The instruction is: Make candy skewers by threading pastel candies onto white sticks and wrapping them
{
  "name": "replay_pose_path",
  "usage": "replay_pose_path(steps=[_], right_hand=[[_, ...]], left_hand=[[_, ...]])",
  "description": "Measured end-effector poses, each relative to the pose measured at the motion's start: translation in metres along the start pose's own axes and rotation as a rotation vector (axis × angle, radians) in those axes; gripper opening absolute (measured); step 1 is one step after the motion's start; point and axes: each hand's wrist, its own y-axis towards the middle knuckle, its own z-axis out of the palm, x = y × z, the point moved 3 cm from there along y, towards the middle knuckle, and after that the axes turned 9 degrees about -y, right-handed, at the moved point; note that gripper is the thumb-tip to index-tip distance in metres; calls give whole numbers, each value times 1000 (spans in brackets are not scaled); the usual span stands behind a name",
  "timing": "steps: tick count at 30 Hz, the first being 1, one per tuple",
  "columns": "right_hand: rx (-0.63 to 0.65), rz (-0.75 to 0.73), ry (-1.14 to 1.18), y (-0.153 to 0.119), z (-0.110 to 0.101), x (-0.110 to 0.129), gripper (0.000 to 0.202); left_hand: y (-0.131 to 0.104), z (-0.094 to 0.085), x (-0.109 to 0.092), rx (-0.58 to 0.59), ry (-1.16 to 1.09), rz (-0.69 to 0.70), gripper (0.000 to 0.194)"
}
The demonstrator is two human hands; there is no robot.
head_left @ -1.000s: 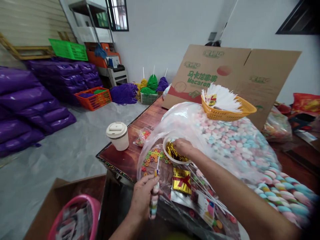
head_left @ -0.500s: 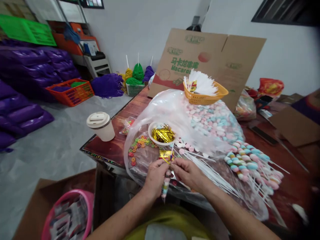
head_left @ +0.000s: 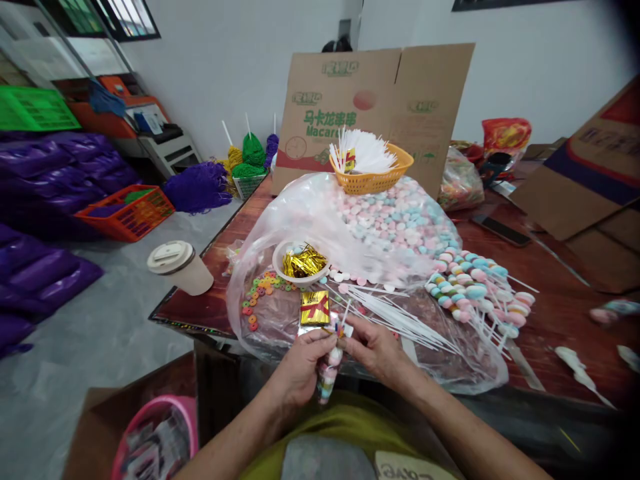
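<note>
One wrapped candy stick is hanging in front of the near edge of the table, the left hand pinching its neck tight and the right hand bunching its fingertips there, can't tell if on anything. One bowl, one basket and two gold packets are crowding the middle, one cup is sitting near the left edge, bare wood leaving room rightward.

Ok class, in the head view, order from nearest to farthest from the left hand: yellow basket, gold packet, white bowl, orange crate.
1. Gold packet, just beyond the left hand.
2. White bowl, behind the packet.
3. Yellow basket, farther back, rightward.
4. Orange crate, on the floor, left.
</note>
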Motion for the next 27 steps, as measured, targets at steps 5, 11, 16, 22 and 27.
replay_pose_path(steps=[5, 11, 16, 22, 27], right_hand=[[308, -157, 244, -3, -8, 19, 26], [-161, -43, -72, 1, 0, 12, 30], [-380, -373, -512, -6, 0, 23, 23], [-629, -607, -999, -15, -22, 39, 26], [-489, -448, -826, -20, -14, 32, 23]], left_hand=[[-1, 2, 4, 213, -123, -198, 32], [6, 5, -9, 64, -214, 49, 47], [6, 18, -13, -45, -106, 251, 47], [1, 30, -25, -42, 79, 35, 60], [-9, 30, -80, 123, 37, 291, 67]])
